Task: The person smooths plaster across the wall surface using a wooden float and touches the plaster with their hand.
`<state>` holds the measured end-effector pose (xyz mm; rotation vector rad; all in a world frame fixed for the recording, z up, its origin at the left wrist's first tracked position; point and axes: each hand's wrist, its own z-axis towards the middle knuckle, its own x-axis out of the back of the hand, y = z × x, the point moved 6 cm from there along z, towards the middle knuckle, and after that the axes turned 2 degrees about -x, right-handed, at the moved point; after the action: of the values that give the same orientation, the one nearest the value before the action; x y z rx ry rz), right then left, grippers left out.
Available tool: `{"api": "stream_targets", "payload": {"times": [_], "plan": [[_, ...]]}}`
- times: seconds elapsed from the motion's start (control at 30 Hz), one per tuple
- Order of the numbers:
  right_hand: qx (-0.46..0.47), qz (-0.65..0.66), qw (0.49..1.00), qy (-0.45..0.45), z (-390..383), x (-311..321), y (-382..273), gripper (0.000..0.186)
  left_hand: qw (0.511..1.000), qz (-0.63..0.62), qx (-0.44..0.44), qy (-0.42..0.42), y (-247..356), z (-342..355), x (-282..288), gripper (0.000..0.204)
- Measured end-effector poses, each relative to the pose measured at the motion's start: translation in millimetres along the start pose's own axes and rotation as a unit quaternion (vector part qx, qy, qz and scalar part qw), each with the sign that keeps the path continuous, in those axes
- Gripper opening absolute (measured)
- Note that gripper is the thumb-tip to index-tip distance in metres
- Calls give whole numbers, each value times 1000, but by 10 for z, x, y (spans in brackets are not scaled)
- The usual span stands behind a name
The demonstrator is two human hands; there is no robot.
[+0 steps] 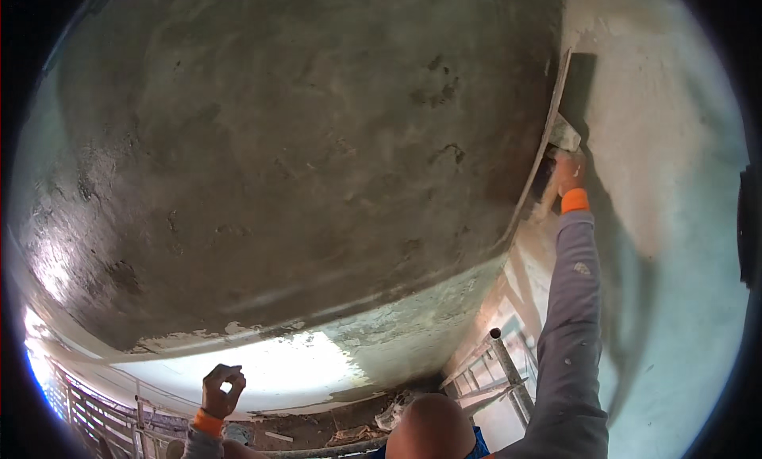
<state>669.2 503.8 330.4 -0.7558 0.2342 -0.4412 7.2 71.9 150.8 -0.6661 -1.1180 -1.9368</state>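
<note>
My right hand (569, 173) is raised at the upper right, closed round the handle of what looks like a flat trowel (563, 132). The tool's grey blade rests beside a long, narrow, pale strip (558, 94) along the border between dark grey plaster (341, 157) and a pale, smoother surface (651, 126). Low on the left, my left hand (222, 387) hangs in the air with thumb and finger curled together in a loop, nothing visible between them.
A hairless head (429, 431) with blue fabric shows at the bottom centre; whose is unclear. Metal scaffold tubes (512, 376) stand behind my right forearm. Slatted railings (83, 411) are at lower left, and rubble (341, 427) lies below.
</note>
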Motion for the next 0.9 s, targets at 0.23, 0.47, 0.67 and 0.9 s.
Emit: {"api": "stream_targets", "payload": {"times": [0.23,0.47,0.67,0.9], "plan": [[90,-29,986,-135,-358,-860,-904,12,976,-97,193,28,-450,-888,-137,21],[326,-123,900,-261,-1943,-2122,-1770,23,994,-103,41,12,-41,-133,-277,24],[340,-224,884,-230,-2082,-1666,-1386,43,985,-170,18,-16,290,-76,-339,27],[316,-329,890,-6,-831,-1367,-1340,29,988,-137,67,16,78,-365,-249,26]]}}
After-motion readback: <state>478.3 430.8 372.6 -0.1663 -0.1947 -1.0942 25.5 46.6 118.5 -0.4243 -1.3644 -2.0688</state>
